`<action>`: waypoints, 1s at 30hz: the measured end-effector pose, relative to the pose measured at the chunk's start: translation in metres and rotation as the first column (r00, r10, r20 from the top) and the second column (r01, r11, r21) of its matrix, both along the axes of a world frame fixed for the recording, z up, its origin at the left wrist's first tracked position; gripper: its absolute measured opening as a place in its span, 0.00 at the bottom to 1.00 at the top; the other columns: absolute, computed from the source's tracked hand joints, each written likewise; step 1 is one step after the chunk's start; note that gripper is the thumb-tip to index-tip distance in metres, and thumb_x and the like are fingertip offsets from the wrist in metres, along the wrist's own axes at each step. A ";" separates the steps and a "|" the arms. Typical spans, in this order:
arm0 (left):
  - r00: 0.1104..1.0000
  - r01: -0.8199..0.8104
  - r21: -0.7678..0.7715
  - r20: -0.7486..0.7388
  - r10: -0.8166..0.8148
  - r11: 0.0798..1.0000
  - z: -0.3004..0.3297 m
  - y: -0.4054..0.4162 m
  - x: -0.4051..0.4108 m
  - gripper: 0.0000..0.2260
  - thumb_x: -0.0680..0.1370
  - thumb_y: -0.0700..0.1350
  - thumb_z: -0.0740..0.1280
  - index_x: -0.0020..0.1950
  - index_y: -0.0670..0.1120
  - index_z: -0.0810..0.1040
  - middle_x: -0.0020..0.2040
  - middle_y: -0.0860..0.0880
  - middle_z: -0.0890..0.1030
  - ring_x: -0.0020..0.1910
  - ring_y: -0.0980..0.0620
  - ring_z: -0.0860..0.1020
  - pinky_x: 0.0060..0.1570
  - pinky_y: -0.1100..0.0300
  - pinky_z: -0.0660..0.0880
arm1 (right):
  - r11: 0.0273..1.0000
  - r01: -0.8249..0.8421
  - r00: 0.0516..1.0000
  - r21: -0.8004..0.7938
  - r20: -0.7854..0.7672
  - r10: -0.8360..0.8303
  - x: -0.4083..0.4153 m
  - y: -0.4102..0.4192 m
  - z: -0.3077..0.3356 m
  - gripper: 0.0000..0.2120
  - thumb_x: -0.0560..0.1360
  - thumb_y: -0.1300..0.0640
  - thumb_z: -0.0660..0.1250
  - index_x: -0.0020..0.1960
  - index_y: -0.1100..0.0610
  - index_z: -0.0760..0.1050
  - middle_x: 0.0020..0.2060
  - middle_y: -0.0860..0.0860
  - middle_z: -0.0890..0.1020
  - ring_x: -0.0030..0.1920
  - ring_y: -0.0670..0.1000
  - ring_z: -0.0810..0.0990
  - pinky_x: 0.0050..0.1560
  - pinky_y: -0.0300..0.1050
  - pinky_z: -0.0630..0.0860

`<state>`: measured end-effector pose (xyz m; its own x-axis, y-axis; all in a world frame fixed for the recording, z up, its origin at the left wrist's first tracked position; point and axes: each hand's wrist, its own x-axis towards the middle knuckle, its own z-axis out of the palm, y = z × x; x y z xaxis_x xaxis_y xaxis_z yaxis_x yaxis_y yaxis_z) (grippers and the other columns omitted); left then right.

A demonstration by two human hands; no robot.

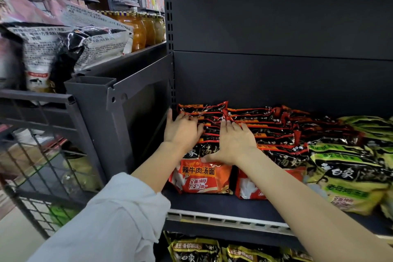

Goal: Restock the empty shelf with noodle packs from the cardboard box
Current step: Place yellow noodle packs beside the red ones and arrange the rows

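Red-and-black noodle packs [204, 176] lean in rows on the dark shelf [212, 204], filling its left and middle. Green-and-black noodle packs [348, 174] stand in a row at the right. My left hand [182, 130] lies flat with straight fingers on the tops of the leftmost red row, near the shelf's side wall. My right hand [231, 142] presses flat on the same row beside it, thumb spread toward the front pack. Neither hand grips a pack. The cardboard box is out of view.
A dark back panel [276, 27] rises behind the packs. To the left stands a neighbouring shelf unit [119, 112] with foil bags [63, 49] and orange jars [144, 27] above, and a wire basket [42, 155]. More green packs [195, 249] sit on the shelf below.
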<state>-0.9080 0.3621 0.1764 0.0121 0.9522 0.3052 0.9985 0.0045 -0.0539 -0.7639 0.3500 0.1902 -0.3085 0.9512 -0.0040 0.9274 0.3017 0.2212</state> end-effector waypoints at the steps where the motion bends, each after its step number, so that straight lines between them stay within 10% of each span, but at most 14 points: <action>1: 1.000 0.026 0.060 -0.018 -0.025 0.998 -0.001 -0.005 0.001 0.20 0.82 0.54 0.50 0.68 0.50 0.72 0.66 0.49 0.76 0.72 0.51 0.65 0.74 0.45 0.44 | 1.000 -0.005 1.000 -0.005 -0.015 0.005 0.001 -0.001 0.000 0.62 0.62 0.21 0.58 0.77 0.63 0.42 0.77 0.59 0.49 0.77 0.57 0.52 0.76 0.53 0.48; 13: 0.960 0.260 0.167 0.064 -0.274 0.951 -0.001 -0.044 0.005 0.15 0.81 0.48 0.58 0.66 0.48 0.74 0.62 0.50 0.77 0.63 0.50 0.74 0.62 0.55 0.69 | 0.952 -0.074 0.971 0.297 -0.197 0.137 0.007 -0.042 -0.005 0.30 0.76 0.45 0.63 0.73 0.58 0.61 0.72 0.56 0.64 0.75 0.54 0.57 0.75 0.56 0.45; 19: 0.959 0.198 0.221 0.158 -0.235 0.955 0.012 -0.084 0.042 0.13 0.79 0.46 0.60 0.62 0.48 0.76 0.57 0.51 0.79 0.57 0.50 0.76 0.58 0.53 0.71 | 0.946 -0.085 0.874 0.311 -0.433 0.221 0.050 -0.073 -0.004 0.20 0.79 0.58 0.58 0.71 0.54 0.67 0.70 0.52 0.67 0.72 0.52 0.63 0.71 0.48 0.59; 30: 0.814 0.155 0.136 0.544 -0.204 0.979 -0.002 -0.185 0.158 0.09 0.79 0.45 0.62 0.53 0.46 0.80 0.46 0.50 0.82 0.41 0.51 0.80 0.42 0.55 0.79 | 0.983 0.043 0.669 0.177 -0.736 0.104 0.173 -0.163 -0.023 0.12 0.79 0.58 0.59 0.60 0.53 0.76 0.47 0.51 0.82 0.40 0.51 0.80 0.45 0.51 0.79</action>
